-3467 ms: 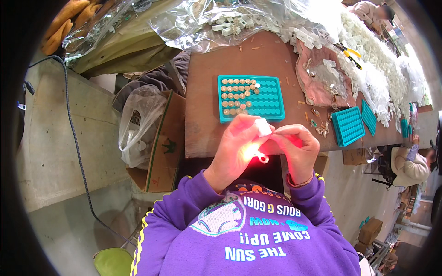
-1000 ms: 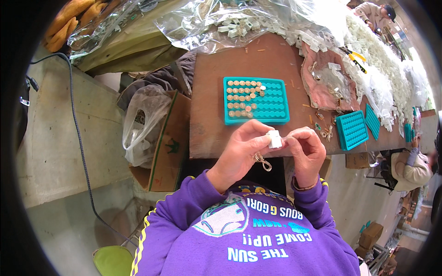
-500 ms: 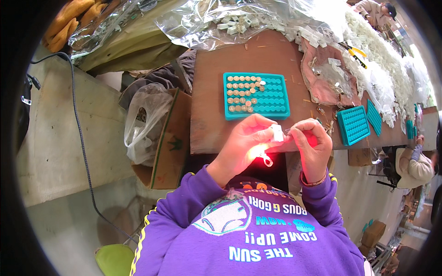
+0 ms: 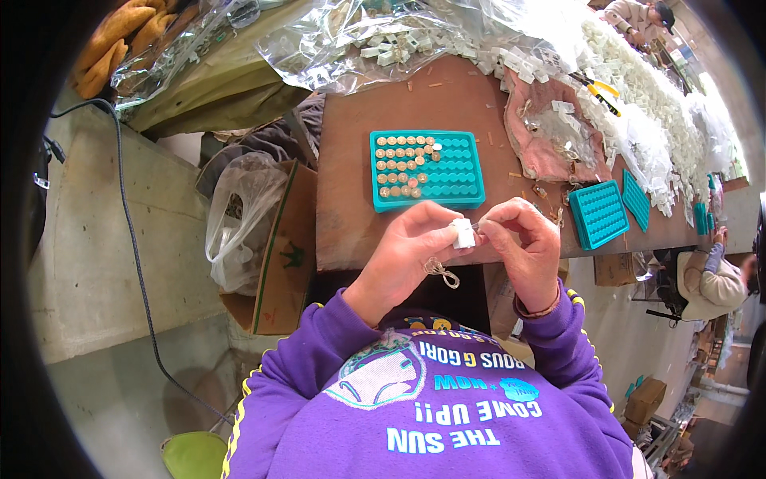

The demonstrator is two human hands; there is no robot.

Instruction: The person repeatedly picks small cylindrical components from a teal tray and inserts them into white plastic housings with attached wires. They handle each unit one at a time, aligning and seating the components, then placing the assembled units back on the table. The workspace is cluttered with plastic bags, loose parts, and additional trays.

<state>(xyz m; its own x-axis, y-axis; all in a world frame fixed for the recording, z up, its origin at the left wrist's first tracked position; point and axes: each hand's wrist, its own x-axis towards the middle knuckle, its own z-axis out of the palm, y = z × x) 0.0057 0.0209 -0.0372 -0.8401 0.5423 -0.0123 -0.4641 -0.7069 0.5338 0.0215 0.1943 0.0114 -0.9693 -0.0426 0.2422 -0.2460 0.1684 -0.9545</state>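
Observation:
Near the table's front edge, my left hand pinches a small white plastic case between thumb and fingers. A looped pale cord hangs below that hand. Close on its right, the thumb and forefinger of my right hand are pressed together beside the case; a thin, clear-looking bit shows between them, too small to name. Just beyond both hands lies a teal tray with rows of round hollows. Brass-coloured round discs fill its left part, and a small white piece lies among them.
More teal trays rest at the table's right. A pink cloth, yellow-handled pliers and heaps of white plastic parts lie farther back. A cardboard box with a plastic bag stands left. Other people work at far right.
The red glow that lit my hands is gone. Both hands still hold together at the white case, and the whole view has shifted slightly.

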